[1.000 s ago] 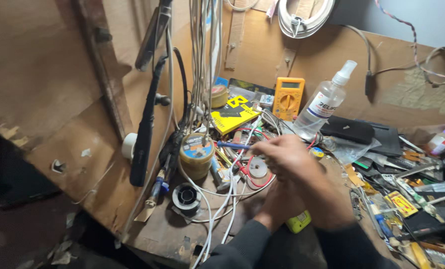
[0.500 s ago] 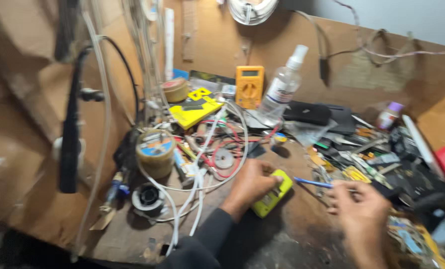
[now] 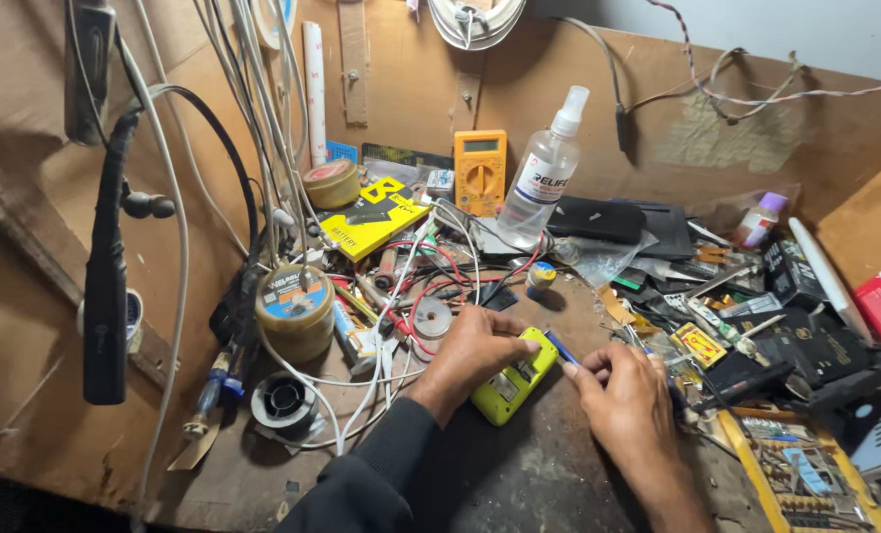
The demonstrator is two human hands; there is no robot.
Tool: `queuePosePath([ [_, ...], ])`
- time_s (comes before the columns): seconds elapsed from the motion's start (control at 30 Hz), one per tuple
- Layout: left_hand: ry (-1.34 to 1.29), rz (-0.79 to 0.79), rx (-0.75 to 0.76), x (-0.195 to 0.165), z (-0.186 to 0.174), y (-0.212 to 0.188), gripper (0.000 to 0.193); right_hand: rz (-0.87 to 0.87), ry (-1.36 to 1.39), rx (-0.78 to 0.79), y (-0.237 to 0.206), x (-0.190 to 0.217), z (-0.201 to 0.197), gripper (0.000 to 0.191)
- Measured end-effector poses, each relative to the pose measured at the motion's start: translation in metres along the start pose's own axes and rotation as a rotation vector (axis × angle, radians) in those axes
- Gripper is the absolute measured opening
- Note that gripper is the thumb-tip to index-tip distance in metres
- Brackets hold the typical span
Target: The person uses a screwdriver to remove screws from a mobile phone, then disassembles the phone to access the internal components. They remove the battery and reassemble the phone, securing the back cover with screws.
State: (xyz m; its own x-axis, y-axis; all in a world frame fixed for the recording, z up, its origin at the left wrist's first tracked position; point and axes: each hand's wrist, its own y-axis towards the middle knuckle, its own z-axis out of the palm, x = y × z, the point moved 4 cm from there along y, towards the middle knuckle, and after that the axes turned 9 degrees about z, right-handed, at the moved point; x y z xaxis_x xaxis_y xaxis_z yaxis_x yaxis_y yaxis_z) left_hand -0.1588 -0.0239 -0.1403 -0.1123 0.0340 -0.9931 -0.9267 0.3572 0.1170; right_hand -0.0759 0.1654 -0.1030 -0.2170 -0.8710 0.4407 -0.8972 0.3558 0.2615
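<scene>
Yellow-green device flat on the dark bench, near the front edge, tilted diagonally. Left hand clamped over its upper left side, fingers curled onto the casing. Right hand just beside it, pinching a blue-handled tool with the tip at the device's top corner. Behind: tangle of red and white wires, solder spool, yellow box, orange multimeter, spray bottle. Right: cluttered dark parts and a screwdriver set.
</scene>
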Motion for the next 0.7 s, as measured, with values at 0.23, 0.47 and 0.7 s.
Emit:
queuePosePath([
  [0.23, 0.098, -0.029, -0.030, 0.001, -0.005, 0.006, 0.035, 0.028, 0.237, 0.051, 0.040, -0.036, 0.031, 0.024],
  [0.47, 0.020, 0.030, -0.003, 0.004, -0.003, 0.008, 0.037, 0.136, 1.052, 0.128, 0.043, -0.015, 0.002, 0.018],
  [0.7, -0.012, 0.011, -0.010, 0.006, -0.002, 0.007, 0.040, -0.108, 1.048, -0.045, 0.012, 0.052, -0.025, 0.039],
])
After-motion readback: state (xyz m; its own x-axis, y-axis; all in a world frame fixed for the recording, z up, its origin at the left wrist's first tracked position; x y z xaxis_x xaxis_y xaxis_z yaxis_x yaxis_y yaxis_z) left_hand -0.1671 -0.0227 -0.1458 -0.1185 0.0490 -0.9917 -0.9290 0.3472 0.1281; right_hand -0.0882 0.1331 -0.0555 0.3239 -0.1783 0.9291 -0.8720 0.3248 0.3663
